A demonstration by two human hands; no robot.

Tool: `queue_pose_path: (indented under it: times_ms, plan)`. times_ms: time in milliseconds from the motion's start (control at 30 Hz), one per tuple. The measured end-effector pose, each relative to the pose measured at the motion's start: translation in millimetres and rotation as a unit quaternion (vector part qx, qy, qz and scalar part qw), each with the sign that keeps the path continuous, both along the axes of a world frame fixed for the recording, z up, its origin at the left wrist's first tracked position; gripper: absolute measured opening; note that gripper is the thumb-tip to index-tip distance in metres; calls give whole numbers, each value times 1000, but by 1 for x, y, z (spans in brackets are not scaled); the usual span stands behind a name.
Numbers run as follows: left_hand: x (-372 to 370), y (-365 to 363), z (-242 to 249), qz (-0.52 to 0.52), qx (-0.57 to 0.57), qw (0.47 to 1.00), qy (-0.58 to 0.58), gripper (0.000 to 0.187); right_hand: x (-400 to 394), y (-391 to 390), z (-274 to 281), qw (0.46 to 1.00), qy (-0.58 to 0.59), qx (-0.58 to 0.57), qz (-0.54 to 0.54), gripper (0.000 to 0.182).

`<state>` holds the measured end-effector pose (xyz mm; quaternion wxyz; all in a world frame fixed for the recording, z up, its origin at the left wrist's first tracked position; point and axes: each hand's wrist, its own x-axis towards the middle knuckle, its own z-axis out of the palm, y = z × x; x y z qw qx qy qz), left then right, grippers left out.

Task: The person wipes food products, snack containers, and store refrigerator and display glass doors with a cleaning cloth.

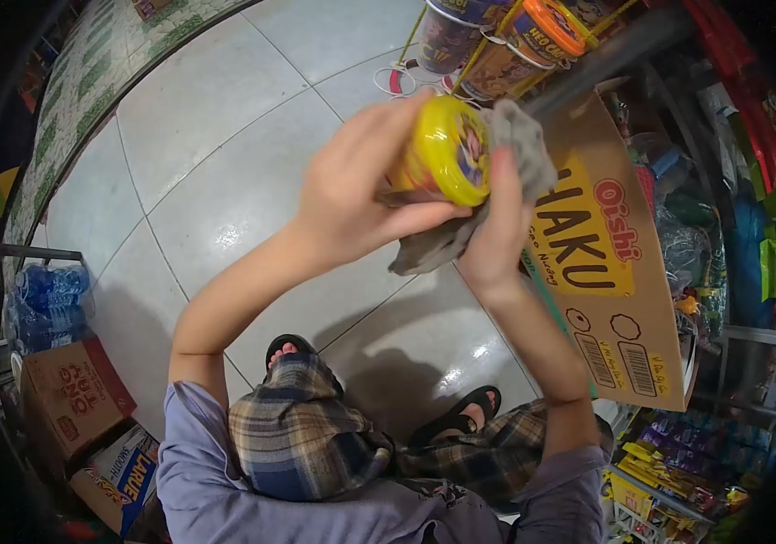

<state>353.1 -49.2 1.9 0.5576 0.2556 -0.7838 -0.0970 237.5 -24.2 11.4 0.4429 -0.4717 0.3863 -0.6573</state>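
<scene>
A container with a bright yellow lid (451, 150) is tilted in front of me, its lid facing right. My left hand (352, 181) is wrapped round its body from the left, the thumb below the lid. My right hand (497, 227) holds a grey cloth (524, 145) at the right side of the lid, with a finger pointing up along it. Part of the cloth hangs below the container. The container's lower body is mostly hidden by my left hand.
A large brown carton (624, 335) stands at the right. Hanging tubs (533, 45) are at the top, beside a shelf of packets (678, 462) lower right. Water bottles (51, 304) and boxes (80, 399) sit at the left on the tiled floor (216, 218).
</scene>
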Motion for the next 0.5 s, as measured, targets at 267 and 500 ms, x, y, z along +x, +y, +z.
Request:
queue_pose_path:
  times_ms: [267, 500]
  plan:
    - [-9, 5, -8, -214, 464, 805, 302, 56, -16, 13, -45, 821, 411, -385, -92, 42]
    - [-29, 4, -24, -309, 504, 717, 370, 41, -41, 12, -36, 727, 463, -505, -52, 26]
